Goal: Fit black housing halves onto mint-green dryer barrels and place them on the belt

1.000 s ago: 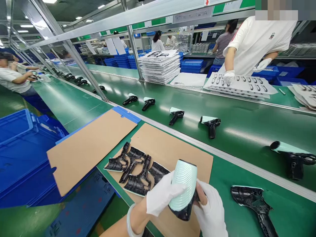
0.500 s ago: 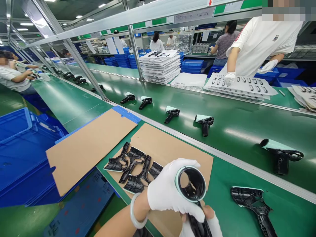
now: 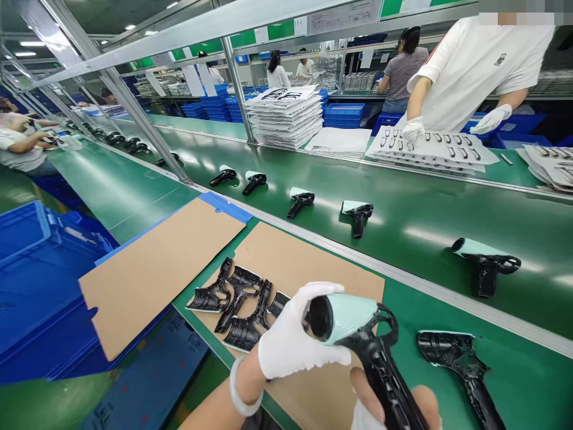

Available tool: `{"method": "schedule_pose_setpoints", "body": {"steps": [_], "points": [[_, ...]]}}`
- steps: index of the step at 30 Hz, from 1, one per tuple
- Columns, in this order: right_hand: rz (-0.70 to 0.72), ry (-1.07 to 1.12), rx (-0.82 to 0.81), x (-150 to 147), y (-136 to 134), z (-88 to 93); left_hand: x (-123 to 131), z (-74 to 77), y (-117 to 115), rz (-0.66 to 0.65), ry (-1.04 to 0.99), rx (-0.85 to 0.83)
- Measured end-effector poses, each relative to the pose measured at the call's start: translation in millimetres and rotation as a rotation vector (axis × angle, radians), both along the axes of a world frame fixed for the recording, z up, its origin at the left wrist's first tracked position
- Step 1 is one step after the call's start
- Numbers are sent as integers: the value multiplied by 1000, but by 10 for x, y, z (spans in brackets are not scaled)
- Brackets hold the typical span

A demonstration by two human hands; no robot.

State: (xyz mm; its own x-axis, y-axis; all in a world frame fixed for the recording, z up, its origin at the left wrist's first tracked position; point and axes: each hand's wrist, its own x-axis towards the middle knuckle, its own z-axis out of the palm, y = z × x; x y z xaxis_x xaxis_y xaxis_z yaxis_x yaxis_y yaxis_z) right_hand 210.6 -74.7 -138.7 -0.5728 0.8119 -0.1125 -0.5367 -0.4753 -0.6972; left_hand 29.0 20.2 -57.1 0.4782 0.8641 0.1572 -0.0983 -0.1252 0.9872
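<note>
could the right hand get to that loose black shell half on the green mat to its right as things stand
Probably not right away. The right hand is closed on the handle of the hair dryer body, so its grip is taken. The black shell half lies close beside it on bare mat, with nothing between them.

Mint-green barrel (image 3: 351,315) on a glossy black handle (image 3: 385,382); white glove (image 3: 293,346); brown cardboard (image 3: 308,269); green counter (image 3: 528,382); blue crates (image 3: 31,263) at nine o'clock.
</note>
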Motion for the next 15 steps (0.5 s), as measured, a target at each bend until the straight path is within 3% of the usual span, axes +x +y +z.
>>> {"method": "schedule_pose_setpoints", "body": {"steps": [3, 7, 15], "points": [[-17, -96, 15, 40, -104, 82, -27, -61, -13, 13, -20, -109], [72, -193, 44, 52, -79, 93, -2, -99, -51, 20, -99, -102], [173, -319, 62, -20, -40, 166, 74, 37, -191, 149, 128, 8]]}}
